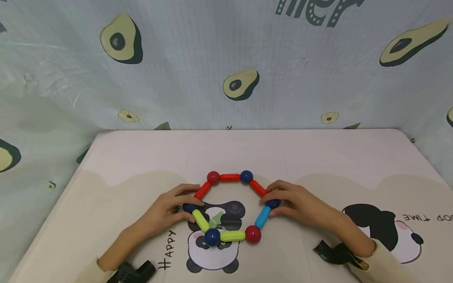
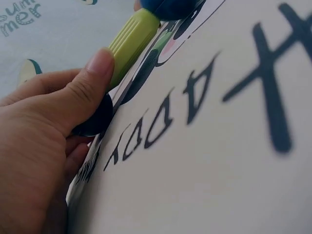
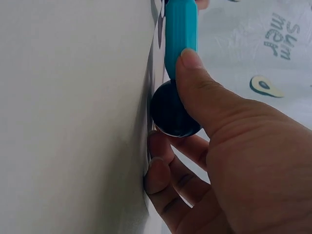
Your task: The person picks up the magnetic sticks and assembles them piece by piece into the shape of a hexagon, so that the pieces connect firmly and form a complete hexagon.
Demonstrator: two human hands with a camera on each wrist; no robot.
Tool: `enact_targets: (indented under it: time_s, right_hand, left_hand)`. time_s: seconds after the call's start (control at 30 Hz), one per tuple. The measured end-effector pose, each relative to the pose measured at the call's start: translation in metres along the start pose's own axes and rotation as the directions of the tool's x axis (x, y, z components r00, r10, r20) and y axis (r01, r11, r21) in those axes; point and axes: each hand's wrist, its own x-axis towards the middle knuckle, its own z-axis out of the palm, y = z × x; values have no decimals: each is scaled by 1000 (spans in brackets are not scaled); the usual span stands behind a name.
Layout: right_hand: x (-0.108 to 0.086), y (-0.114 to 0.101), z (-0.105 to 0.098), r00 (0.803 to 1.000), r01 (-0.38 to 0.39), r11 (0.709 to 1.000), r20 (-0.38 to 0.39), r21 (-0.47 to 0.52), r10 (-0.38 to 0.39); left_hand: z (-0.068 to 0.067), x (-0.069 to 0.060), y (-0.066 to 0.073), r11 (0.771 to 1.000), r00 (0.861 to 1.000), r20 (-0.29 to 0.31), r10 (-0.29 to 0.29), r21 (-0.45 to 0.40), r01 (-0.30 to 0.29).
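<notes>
A closed ring of toy sticks and balls, like a magnetic construction set, lies on the table. My left hand grips its left corner around a blue ball; the thumb lies on a yellow-green stick. Opposite, my right hand holds the right corner at another blue ball, its thumb against a light-blue stick. Red sticks form the far side, with a red ball and a blue ball. The near side has a yellow-green stick between a blue ball and a red ball.
The pale table cover bears printed pandas and lettering. Behind it hangs a sheet printed with avocados. Black wrist devices are strapped to both forearms.
</notes>
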Motion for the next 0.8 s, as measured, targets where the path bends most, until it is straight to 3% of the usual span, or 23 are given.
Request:
enact_targets:
  time_s: [0.27, 0.5, 0.8]
  right_hand:
    - [-8, 6, 3, 999, 0, 1000, -48, 8, 1]
    - [-8, 6, 2, 998, -36, 999, -45, 27, 37]
    - [-8, 5, 0, 998, -60, 998, -23, 8, 60]
  left_hand:
    - [7, 4, -2, 1000, 999, -37, -15, -6, 15]
    - [7, 7, -1, 999, 999, -37, -40, -8, 40]
    - [7, 7, -3, 1000, 999, -42, -20, -15, 19]
